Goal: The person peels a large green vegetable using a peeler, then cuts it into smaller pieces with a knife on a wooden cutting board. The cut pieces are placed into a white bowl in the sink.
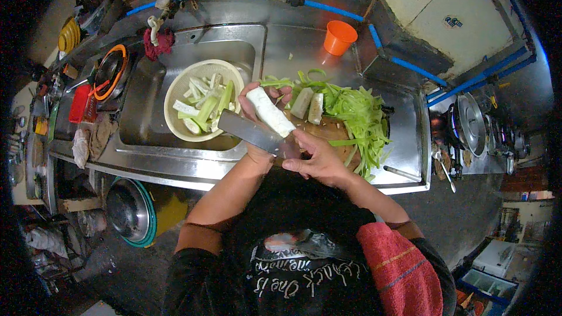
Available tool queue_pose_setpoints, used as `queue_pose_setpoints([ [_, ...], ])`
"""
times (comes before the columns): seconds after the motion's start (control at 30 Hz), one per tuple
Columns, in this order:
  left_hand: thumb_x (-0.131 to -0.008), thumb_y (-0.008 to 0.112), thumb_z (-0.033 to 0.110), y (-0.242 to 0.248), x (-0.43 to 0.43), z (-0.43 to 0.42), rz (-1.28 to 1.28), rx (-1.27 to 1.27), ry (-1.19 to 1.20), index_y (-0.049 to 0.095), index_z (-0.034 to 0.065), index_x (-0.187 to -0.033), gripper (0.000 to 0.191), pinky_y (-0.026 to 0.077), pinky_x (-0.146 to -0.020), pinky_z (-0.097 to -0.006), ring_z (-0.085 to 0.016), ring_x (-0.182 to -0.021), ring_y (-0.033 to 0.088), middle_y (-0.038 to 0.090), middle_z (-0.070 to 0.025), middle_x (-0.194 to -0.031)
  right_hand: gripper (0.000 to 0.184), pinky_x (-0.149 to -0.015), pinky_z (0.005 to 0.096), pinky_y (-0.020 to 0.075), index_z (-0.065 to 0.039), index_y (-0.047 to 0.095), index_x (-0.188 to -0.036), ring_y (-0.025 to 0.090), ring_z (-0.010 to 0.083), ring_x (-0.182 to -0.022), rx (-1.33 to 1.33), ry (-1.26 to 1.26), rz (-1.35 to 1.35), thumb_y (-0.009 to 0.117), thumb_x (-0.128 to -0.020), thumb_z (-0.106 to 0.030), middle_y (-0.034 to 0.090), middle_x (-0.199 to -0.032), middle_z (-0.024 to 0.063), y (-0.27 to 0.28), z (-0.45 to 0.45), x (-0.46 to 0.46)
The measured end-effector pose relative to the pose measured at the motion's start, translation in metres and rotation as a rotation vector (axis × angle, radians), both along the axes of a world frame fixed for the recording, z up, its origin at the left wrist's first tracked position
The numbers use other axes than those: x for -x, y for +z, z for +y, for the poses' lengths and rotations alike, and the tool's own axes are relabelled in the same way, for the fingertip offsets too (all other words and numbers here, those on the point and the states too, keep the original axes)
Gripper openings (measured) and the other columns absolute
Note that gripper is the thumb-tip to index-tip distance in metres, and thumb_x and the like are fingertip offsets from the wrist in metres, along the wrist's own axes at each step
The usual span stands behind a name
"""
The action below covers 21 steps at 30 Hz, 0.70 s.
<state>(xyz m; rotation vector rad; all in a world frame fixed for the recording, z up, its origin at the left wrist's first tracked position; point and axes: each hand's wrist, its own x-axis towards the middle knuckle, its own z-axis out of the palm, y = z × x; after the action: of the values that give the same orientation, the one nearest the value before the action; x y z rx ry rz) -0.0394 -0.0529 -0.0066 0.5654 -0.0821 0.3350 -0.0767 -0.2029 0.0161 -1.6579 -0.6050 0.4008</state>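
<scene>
In my left hand [250, 107] lies a long white piece of peeled gourd [268, 112], its spongy inner side facing up. My right hand [320, 158] grips a cleaver [254, 131], whose broad blade crosses below the piece and over my left wrist. Two more cut gourd pieces [302, 102] rest on the round wooden chopping board [331, 130]. Long green peel strips [358, 112] are heaped on the board's right side and spill over its edge. Left of my hands, a cream plastic colander [173, 118] holds cut pale and green pieces [206, 101].
The colander stands in a steel sink basin [145, 114] under a tap [153, 28] wrapped in red cloth. An orange cup [340, 38] stands on the counter at the back. Rags [101, 136] hang over the sink's left front edge. A lidded wok [470, 120] sits far right.
</scene>
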Motion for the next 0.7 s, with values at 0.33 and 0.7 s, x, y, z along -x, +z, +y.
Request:
queue_pose_setpoints([
  [0.33,-0.105,0.04,0.054,0.006,0.001,-0.001,-0.097,-0.026,-0.065,0.045,0.0125,-0.129,0.048,0.039,-0.113,-0.0497,-0.032,-0.117,0.057,0.056,-0.0096,-0.105,0.075,-0.051,0.0248,0.0427,-0.011,0.045,-0.152,0.05,0.0063,-0.058,0.014,0.022,0.347,0.079,-0.089,-0.032,0.065,-0.092,0.0007,0.004,-0.006,0.0],
  [0.7,-0.106,0.045,0.045,0.007,0.014,-0.008,0.056,0.172,-0.311,0.046,0.0158,-0.128,0.037,0.031,-0.119,-0.047,-0.031,-0.127,0.052,0.055,-0.0074,-0.109,0.036,-0.049,0.0245,0.0401,-0.006,0.073,-0.113,0.048,0.0044,-0.054,0.09,-0.098,0.325,0.078,-0.091,-0.033,0.063,-0.073,-0.0033,-0.009,-0.009,0.003],
])
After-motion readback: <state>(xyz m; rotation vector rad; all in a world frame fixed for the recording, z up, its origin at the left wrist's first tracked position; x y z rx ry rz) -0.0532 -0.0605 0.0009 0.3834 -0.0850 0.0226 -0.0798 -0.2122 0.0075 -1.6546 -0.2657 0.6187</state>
